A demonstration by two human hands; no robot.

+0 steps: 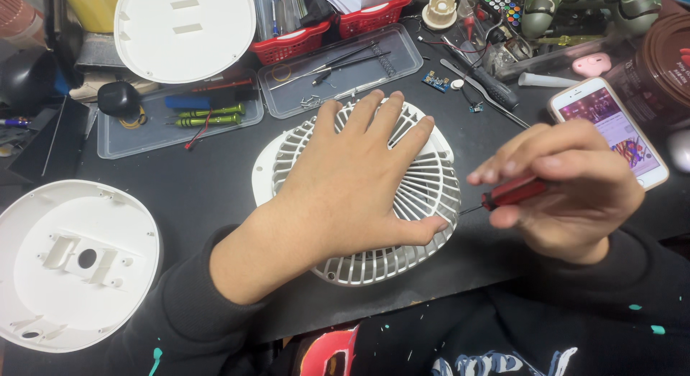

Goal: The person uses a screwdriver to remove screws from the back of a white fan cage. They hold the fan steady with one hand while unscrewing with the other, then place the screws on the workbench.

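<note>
White fan grille (424, 185), round, ribbed plastic, lies mid-table on the black mat; my left hand (345, 182) presses flat on it, fingers spread. My right hand (568, 189) pinches a red-handled screwdriver (512, 193), tip at the grille's right rim.

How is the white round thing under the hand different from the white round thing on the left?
The white slatted fan grille is full of thin ribs and gaps, while the white round plastic shell is solid with a small middle hole. The left hand presses flat on the grille; nothing touches the shell. The grille sits mid-table; the shell lies at the left edge. Both are white, round plastic.
</note>
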